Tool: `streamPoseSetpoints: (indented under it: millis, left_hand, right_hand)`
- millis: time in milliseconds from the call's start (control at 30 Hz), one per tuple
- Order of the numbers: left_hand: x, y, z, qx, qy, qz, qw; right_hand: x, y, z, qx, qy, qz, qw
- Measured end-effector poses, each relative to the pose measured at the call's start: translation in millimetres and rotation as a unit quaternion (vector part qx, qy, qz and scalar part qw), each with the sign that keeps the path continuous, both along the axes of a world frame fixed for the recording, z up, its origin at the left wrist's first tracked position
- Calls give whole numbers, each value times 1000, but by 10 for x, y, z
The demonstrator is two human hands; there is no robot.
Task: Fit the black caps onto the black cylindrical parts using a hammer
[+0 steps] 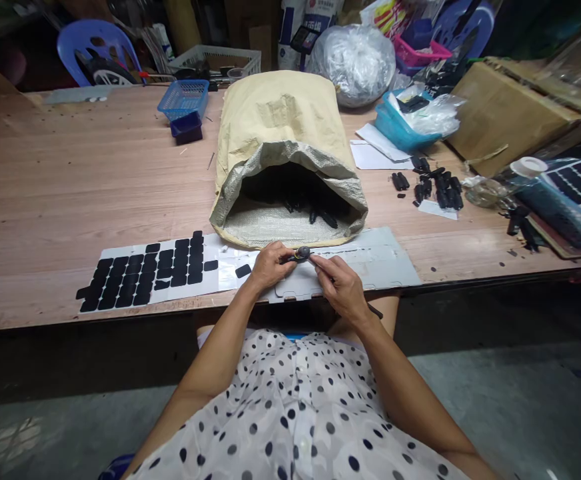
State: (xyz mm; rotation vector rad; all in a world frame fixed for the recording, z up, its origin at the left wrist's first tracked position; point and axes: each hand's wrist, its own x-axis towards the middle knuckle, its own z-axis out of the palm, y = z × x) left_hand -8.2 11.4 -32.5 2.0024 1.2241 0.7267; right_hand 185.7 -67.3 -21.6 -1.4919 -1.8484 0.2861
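Observation:
Both my hands meet at the table's near edge over a grey backing sheet (380,263). My left hand (269,265) pinches a small black part (300,253) with a rounded end. My right hand (340,287) is closed too, its fingertips on the same part from the right; a thin dark stick pokes out below its wrist. Just left lies a white sheet (170,283) with several black adhesive pads (145,273), one loose pad (243,271) beside it. An open tan woven sack (280,133) lies on its side just beyond my hands, with several black parts (320,215) inside its mouth.
A pile of black parts (435,187) lies at the right beside papers and a teal tray (400,130). A cardboard box (505,113), a blue basket (184,99), a plastic-wrapped bundle (358,60) and plastic chairs stand at the back. Another pad sheet (580,180) sits far right.

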Motion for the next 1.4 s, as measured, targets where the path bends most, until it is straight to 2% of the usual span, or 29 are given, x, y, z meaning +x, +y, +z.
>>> streamPoseSetpoints:
  millis: [133,267,500,700,900,1000,1167,1400]
  left_hand:
    - [-16,6,37,-16,-6,-17,1000]
    - [-15,3,48,-18,-17,-12,1000]
    - [-8,11,3,-6,-18,-1,1000]
    - [-13,16,-1,-4,-22,-3,1000]
    - [-15,7,-2,1,-26,4,1000]
    - [-27,4,-18,0,-37,4,999]
    - [-47,0,-7,-23,-62,2,998]
    - [-50,-16,38,-14,-35,0,999]
  right_hand:
    - [-20,-29,2,26,-34,0,999]
    - [-32,-38,-18,16,-74,0,997]
    - [-2,-33,50,28,-10,-37,999]
    - [33,-71,-19,20,-36,-42,998]
    - [171,48,16,70,-6,-75,995]
    - [292,176,-22,70,-36,-118,990]
    - [421,330,-202,49,-133,-182,973]
    - [370,312,-311,44,-190,-198,961]
